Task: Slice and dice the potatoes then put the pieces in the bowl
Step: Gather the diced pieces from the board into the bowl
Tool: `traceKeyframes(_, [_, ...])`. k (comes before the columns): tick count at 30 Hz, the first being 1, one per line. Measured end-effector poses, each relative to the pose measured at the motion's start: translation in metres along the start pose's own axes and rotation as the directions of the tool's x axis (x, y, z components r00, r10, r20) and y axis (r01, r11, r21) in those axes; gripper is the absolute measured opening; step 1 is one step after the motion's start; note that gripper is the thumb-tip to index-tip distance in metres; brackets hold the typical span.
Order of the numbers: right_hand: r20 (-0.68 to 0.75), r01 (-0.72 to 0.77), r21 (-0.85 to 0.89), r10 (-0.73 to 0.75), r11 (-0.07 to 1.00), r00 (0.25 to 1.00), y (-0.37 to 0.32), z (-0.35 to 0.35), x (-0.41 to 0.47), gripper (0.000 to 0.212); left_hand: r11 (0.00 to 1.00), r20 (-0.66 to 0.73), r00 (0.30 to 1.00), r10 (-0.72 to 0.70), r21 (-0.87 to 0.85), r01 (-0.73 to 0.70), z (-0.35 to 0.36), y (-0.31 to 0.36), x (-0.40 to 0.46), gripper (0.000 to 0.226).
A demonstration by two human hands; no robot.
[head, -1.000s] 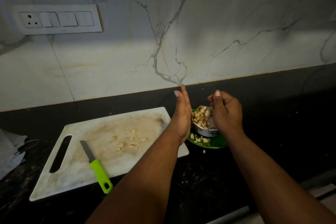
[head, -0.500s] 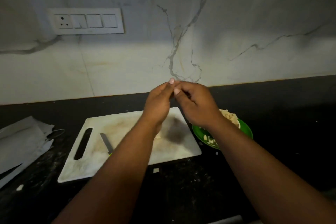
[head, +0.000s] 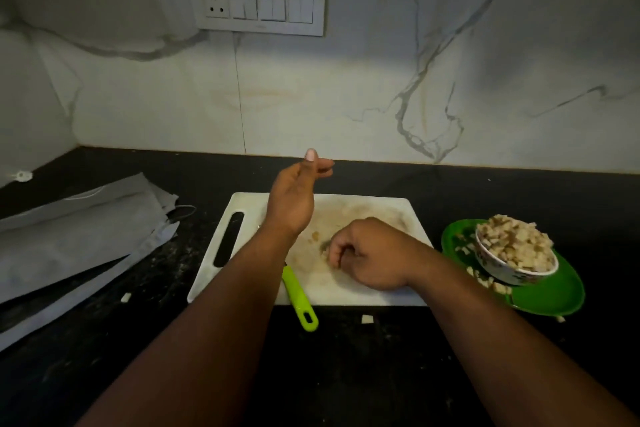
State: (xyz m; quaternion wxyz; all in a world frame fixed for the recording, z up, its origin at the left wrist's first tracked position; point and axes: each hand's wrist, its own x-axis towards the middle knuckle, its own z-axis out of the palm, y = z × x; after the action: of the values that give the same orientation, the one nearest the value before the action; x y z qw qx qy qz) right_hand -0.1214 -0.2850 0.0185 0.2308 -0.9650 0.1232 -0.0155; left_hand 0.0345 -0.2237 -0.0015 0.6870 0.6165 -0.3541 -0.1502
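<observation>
A white cutting board [head: 377,291] lies on the dark counter with a few potato bits [head: 316,236] left on it. My right hand [head: 367,255] rests low on the board, fingers curled round small potato pieces. My left hand [head: 294,196] hovers above the board's far part, fingers relaxed, holding nothing. A green-handled knife [head: 299,300] lies on the board, its blade hidden under my left forearm. To the right, a small bowl [head: 519,270] heaped with diced potato [head: 514,243] stands on a green plate [head: 554,298] with spilled pieces.
Grey folded paper [head: 76,239] lies at the left of the counter. Loose potato cubes [head: 367,318] sit on the counter in front of the board. A switch panel [head: 259,7] is on the marble wall behind.
Both hands left the bowl and moved left over the board. My right hand dropped onto the board and curled round leftover pieces; my left hand stayed raised. The view shifted left.
</observation>
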Motion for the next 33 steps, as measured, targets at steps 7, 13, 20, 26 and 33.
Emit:
traceKeyframes(7, [-0.269,-0.485,-0.157,0.435,0.86,0.859,0.029,-0.007,0.004,0.044,0.978,0.013,0.985,-0.172,-0.116,0.172,-0.009,-0.008,0.003,0.068])
traceKeyframes(13, [-0.255,-0.2,0.068,0.211,0.977,0.944,0.008,0.013,0.028,0.037,0.96,0.027,0.977,-0.21,-0.182,0.212,-0.005,-0.012,0.004,0.08])
traceKeyframes(20, [-0.192,-0.032,-0.18,-0.003,0.983,0.981,0.01,0.035,0.044,0.028,0.963,0.028,0.976,-0.215,-0.16,0.216,-0.002,-0.015,0.007,0.081])
traceKeyframes(26, [-0.209,-0.011,-0.237,-0.04,0.972,0.977,0.02,0.017,0.026,0.003,0.983,0.068,0.981,-0.179,-0.036,0.182,0.001,-0.019,0.006,0.083])
traceKeyframes(33, [-0.292,-0.123,-0.199,0.061,0.972,0.954,0.018,-0.007,-0.008,0.017,0.981,0.08,0.978,-0.192,0.001,0.192,0.0,-0.016,0.003,0.082])
